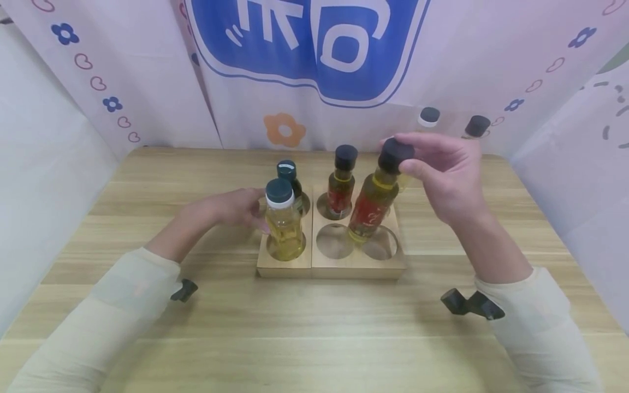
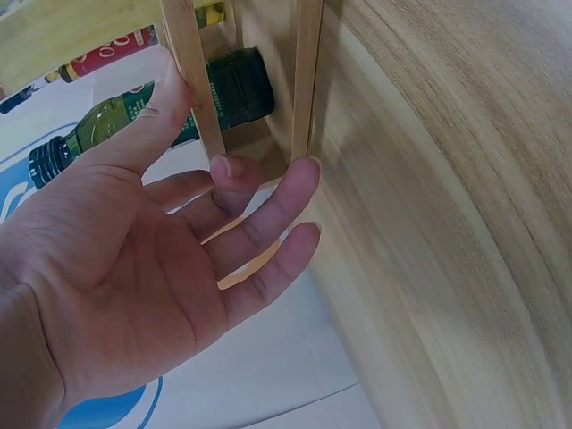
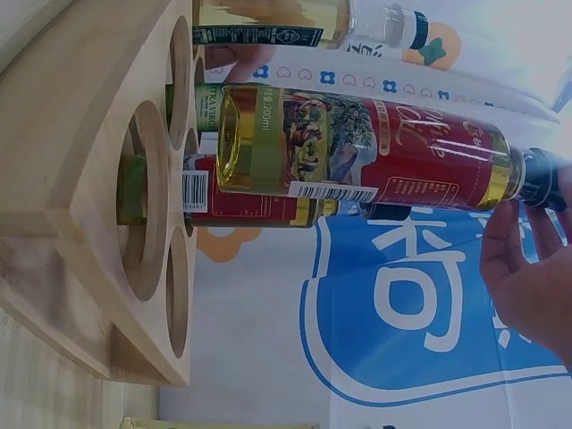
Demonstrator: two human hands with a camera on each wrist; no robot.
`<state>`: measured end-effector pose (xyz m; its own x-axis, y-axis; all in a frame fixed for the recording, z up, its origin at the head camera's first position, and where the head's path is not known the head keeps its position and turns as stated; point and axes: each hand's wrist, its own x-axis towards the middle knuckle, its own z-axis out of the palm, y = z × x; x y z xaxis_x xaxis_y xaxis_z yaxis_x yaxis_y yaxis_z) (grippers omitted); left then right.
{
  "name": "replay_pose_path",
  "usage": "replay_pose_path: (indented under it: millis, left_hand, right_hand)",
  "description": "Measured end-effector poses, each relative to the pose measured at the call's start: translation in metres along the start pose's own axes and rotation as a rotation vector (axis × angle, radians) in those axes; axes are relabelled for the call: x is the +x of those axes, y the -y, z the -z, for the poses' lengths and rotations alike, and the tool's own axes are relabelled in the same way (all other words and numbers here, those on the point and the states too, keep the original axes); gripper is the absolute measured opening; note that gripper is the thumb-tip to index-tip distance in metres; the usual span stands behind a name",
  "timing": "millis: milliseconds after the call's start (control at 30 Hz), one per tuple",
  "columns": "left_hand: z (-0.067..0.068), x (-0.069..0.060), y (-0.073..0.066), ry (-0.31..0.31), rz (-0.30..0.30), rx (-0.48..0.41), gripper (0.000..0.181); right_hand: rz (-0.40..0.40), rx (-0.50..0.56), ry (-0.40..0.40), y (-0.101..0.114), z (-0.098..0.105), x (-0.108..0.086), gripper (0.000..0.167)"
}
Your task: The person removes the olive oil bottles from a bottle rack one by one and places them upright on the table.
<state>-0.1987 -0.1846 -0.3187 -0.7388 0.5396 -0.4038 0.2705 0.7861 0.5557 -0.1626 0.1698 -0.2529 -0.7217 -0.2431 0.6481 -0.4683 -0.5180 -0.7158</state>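
My right hand (image 1: 449,174) pinches the black cap of a red-labelled oil bottle (image 1: 369,210), tilted over the front holes of a wooden rack (image 1: 358,272). The right wrist view shows that bottle (image 3: 357,147) with its base above the rack's top (image 3: 89,134), fingers (image 3: 514,250) at its cap. At the rack's left side, my left hand (image 1: 236,208) touches the wood; in the left wrist view the hand (image 2: 152,259) has its thumb on a rack edge (image 2: 192,80) and its fingers loosely bent, holding nothing. Beside it a clear oil bottle (image 1: 286,232) stands in the front left hole.
Behind it stands a dark green-capped bottle (image 1: 287,170). Another red-labelled bottle (image 1: 340,191) occupies a back hole. Two more black caps (image 1: 429,115) show behind my right hand. A printed curtain (image 1: 245,120) hangs along the table's back edge.
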Motion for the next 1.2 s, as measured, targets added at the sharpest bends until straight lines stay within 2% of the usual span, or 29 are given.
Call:
replay_pose_path:
  millis: [233, 500, 733, 867, 1033, 1200]
  left_hand:
    - [0.000, 0.000, 0.000, 0.018, 0.027, -0.010, 0.101]
    - [-0.001, 0.000, 0.002, 0.023, 0.034, -0.023, 0.102]
    - [-0.001, -0.001, 0.001, 0.023, 0.040, -0.027, 0.103]
    - [0.000, -0.001, 0.001, 0.023, 0.041, -0.029, 0.102]
    - [0.000, -0.001, 0.001, 0.020, 0.035, -0.024, 0.102]
    - [0.000, -0.001, 0.001, 0.017, 0.033, -0.020, 0.102]
  right_hand:
    - [-0.006, -0.003, -0.058, 0.001, 0.011, 0.003, 0.030]
    - [-0.015, -0.099, -0.148, 0.004, 0.020, 0.005, 0.027]
    - [0.019, -0.275, -0.236, 0.001, 0.024, 0.012, 0.032]
    - [-0.028, -0.287, -0.285, 0.000, 0.025, 0.016, 0.026]
    - [-0.096, -0.311, -0.347, -0.001, 0.026, 0.021, 0.027]
    - [-0.142, -0.281, -0.431, -0.003, 0.028, 0.028, 0.026]
